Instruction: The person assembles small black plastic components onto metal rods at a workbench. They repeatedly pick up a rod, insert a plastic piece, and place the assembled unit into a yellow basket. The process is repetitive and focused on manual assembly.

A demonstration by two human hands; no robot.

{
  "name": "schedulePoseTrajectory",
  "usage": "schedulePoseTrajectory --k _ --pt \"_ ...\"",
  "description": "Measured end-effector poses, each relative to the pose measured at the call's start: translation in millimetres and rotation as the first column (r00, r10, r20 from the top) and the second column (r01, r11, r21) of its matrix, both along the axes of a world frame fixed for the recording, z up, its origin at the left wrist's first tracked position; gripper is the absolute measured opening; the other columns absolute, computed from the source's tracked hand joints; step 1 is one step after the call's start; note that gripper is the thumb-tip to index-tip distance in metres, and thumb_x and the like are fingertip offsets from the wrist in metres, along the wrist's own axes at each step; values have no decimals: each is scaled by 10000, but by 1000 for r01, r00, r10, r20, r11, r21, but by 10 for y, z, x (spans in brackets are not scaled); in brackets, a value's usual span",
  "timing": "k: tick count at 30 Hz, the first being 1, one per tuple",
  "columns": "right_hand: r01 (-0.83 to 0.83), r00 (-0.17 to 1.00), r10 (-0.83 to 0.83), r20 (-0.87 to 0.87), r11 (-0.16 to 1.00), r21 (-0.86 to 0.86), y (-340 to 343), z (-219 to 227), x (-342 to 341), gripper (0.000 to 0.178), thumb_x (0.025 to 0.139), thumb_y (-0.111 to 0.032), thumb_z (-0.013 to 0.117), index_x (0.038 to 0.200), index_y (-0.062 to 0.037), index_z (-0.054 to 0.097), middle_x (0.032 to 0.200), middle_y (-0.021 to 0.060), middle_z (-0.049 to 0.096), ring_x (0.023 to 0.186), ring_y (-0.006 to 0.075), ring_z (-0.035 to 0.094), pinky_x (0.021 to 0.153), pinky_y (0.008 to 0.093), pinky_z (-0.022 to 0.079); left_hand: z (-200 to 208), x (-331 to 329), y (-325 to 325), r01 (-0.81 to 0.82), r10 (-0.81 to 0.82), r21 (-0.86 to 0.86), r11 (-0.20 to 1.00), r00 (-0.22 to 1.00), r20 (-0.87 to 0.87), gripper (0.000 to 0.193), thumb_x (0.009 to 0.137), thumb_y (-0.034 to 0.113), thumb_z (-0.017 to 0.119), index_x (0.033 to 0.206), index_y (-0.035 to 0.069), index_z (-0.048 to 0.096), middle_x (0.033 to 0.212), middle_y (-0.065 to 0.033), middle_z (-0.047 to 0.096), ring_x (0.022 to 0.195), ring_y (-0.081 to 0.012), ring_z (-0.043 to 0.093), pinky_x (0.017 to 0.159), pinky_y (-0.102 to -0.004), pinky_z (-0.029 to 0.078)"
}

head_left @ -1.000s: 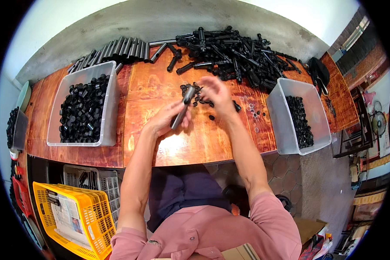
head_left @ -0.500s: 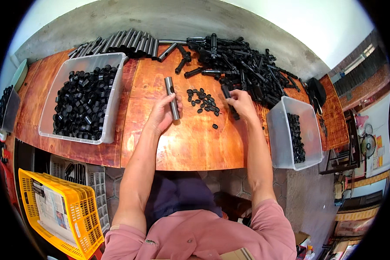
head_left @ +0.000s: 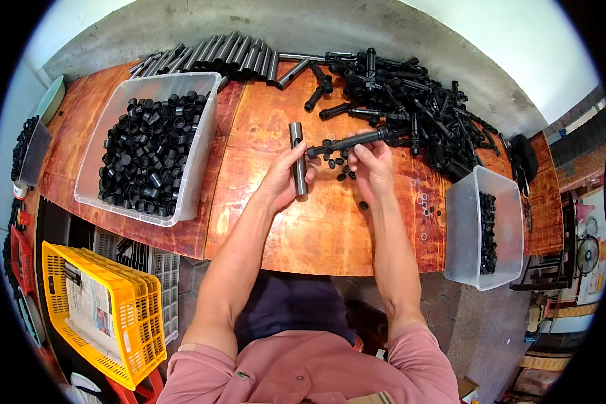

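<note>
My left hand [head_left: 283, 176] is wrapped round a shiny metal tube [head_left: 297, 158], which stands nearly upright in the picture. Between its fingers and thumb, my right hand [head_left: 374, 165] grips a black plastic rod [head_left: 348, 143] with a thicker end. The rod lies crosswise, its narrow left tip close beside the tube; whether they touch I cannot tell. Below the rod, several small black oval caps [head_left: 341, 177] lie on the table, partly hidden by my right hand. One single cap [head_left: 363, 205] rests nearer to me.
A clear bin [head_left: 194, 192] of black caps stands on the left, another clear bin [head_left: 456, 225] at the right edge. Metal tubes [head_left: 232, 52] line the wall beside a heap of black rods [head_left: 417, 101]. A yellow crate [head_left: 138, 323] sits below the wooden table [head_left: 239, 225].
My right hand has lifted the black rod off the table and brought it left, turned crosswise, to the metal tube. The view has shifted, so the scene sits further right.
</note>
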State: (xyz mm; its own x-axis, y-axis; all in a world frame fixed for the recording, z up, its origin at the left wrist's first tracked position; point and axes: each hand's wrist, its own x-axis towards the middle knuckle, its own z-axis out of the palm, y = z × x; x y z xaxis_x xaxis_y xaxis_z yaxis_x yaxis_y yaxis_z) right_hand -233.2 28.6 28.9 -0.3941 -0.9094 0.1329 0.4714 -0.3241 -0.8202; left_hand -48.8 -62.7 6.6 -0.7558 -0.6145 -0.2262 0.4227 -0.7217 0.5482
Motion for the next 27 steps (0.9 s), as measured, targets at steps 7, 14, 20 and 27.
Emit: schedulePoseTrajectory --k 7,14,20,27 --pt "60 866 -56 -497 998 -8 30 -38 216 298 867 118 643 1137 -9 633 1205 146 668 918 206 706 796 284 587 -88 -38 -127 -177 176 -19 984 983 -41 209 955 166 692 1087 74 559 876 -50 615 658 -132 610 555 -263 498" --pt "-190 977 209 -47 946 263 77 115 369 365 1045 -215 494 1290 49 553 1099 152 678 771 172 691 625 249 557 -142 72 -286 -214 205 -52 975 968 -145 291 931 83 682 1201 38 583 1087 -155 680 711 -129 604 668 -253 523" --pt "-126 883 296 -364 897 424 90 99 438 364 996 -193 607 1273 41 572 821 49 688 606 60 565 517 191 421 -122 74 -297 -204 195 -129 970 978 -75 290 933 91 683 1201 41 585 1089 -147 686 708 -103 591 665 -240 525" --pt "-167 875 353 -332 863 476 87 98 514 354 1016 -223 562 1265 29 578 762 32 656 570 61 538 483 199 399 -149 75 -317 -201 195 -117 973 979 -56 268 971 171 654 1188 30 585 1095 -149 681 706 -95 588 639 -237 523"
